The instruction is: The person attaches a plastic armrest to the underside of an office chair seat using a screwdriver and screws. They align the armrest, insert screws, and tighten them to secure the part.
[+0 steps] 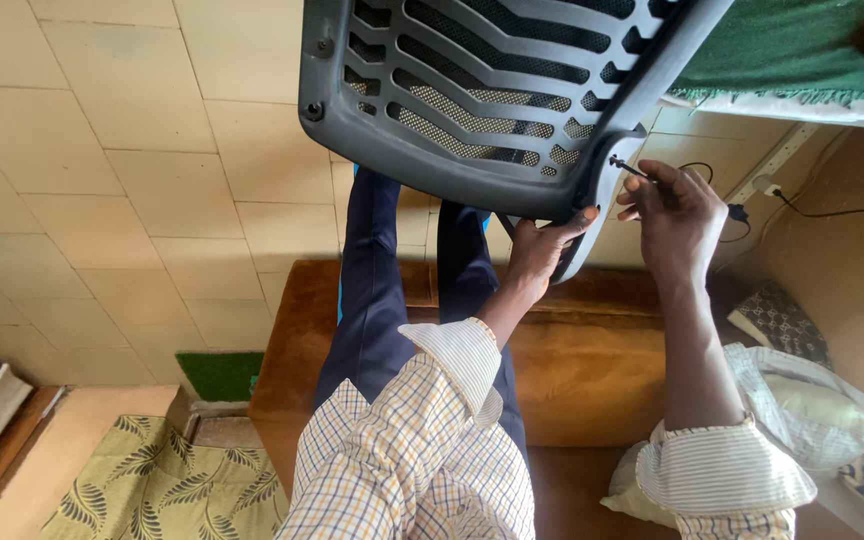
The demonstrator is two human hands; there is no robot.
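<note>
The left hand point(542, 245) grips the lower edge of the grey chair back point(492, 90), fingers curled partly behind it. The right hand point(677, 215) pinches a small dark screw point(627, 166) beside the bracket; the chair back's top is cut off.

Left hand point(544, 243) gripping lower edge of grey chair backrest point(492, 90). Right hand point(674, 215) just beside, pinching what appears to be a screw point(627, 166) against bracket.

chair back point(492, 90) cut off at top, screw point(624, 165) too small
</note>
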